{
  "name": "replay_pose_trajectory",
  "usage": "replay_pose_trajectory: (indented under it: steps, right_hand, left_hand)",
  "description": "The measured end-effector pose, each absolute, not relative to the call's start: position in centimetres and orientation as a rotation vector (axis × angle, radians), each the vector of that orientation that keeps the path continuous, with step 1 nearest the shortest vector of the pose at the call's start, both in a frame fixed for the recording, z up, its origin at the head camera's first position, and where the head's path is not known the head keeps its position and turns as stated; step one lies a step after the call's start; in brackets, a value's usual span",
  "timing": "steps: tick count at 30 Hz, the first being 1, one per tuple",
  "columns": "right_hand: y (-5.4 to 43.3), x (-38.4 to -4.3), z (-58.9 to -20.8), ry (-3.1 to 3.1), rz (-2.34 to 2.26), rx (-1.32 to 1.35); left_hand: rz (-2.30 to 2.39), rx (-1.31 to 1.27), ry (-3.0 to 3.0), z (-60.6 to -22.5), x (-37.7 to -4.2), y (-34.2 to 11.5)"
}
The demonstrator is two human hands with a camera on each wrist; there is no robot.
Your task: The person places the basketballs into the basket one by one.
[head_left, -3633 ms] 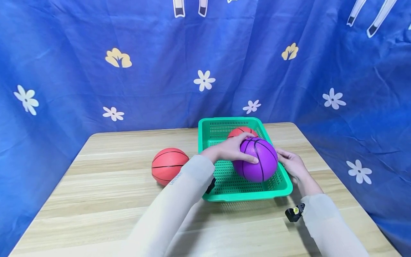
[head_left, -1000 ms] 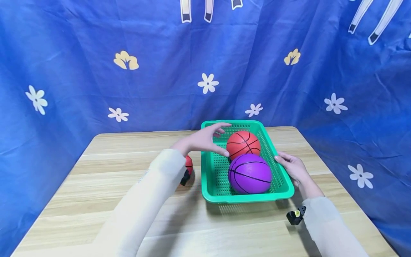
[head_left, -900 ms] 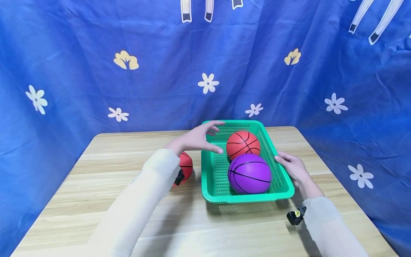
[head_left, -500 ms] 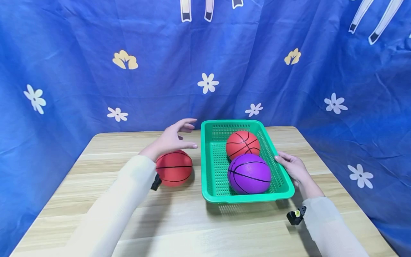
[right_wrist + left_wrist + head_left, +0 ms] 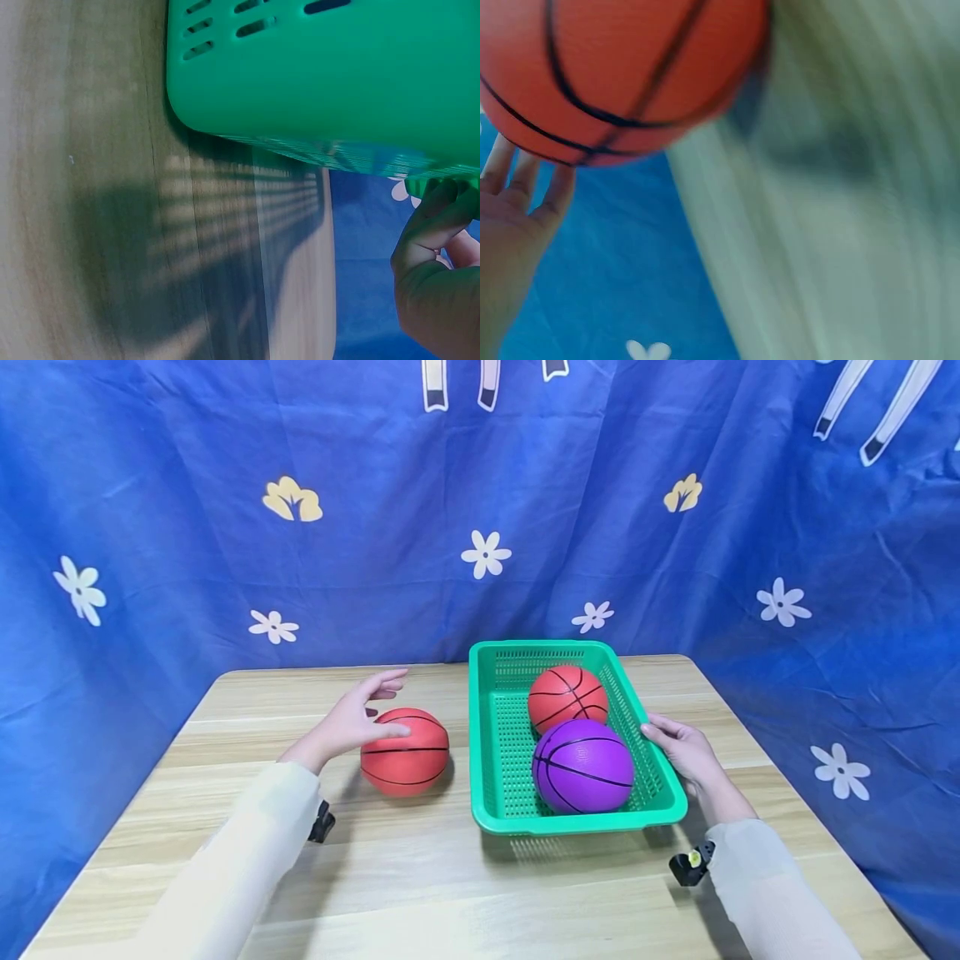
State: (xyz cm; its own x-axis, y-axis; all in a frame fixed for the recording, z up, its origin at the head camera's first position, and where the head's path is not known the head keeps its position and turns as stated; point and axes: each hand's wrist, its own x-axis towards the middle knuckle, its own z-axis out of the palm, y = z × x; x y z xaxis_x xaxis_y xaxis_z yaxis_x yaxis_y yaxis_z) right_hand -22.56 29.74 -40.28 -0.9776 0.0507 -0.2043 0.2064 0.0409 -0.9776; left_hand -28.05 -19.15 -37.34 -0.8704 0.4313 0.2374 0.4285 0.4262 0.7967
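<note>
My left hand (image 5: 352, 714) hovers at the upper left of a red basketball (image 5: 405, 764) on the table, thumb and fingers spread apart around its near side. In the left wrist view the fingers (image 5: 555, 196) show beside that ball's edge. With my right hand (image 5: 690, 760) I pinch the right rim of a green plastic basket (image 5: 483, 777), thumb over the edge and fingers below it. Inside the basket, a purple basketball (image 5: 583, 767) lies in front of a second red basketball (image 5: 568, 697), both toward the right side.
The wooden table (image 5: 450, 893) carries everything. A blue curtain (image 5: 390, 585) with flowers hangs behind and at the sides of it. The basket's left part shows bare perforated floor. Small black cameras sit at both wrists.
The purple basketball, earlier under my left hand, now lies in the basket. My left hand has moved left, out of the basket, to the red basketball. My right hand stays at the rim.
</note>
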Motion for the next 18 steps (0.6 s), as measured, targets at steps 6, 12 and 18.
replay_pose_trajectory:
  steps: [6, 12, 18]
  right_hand:
    - [29.8, -22.5, -40.3, 2.178, -2.075, 0.272]
    - [29.9, -22.7, -40.4, 2.186, -2.081, 0.262]
    - [29.8, -22.8, -40.4, 2.190, -2.082, 0.260]
  left_hand:
    - [1.455, 0.753, 2.592, -39.0, -27.4, -20.9]
    - [1.452, 0.703, 2.509, -40.6, -26.8, -21.9]
    - [1.439, 0.671, 2.526, -41.7, -26.4, -22.5]
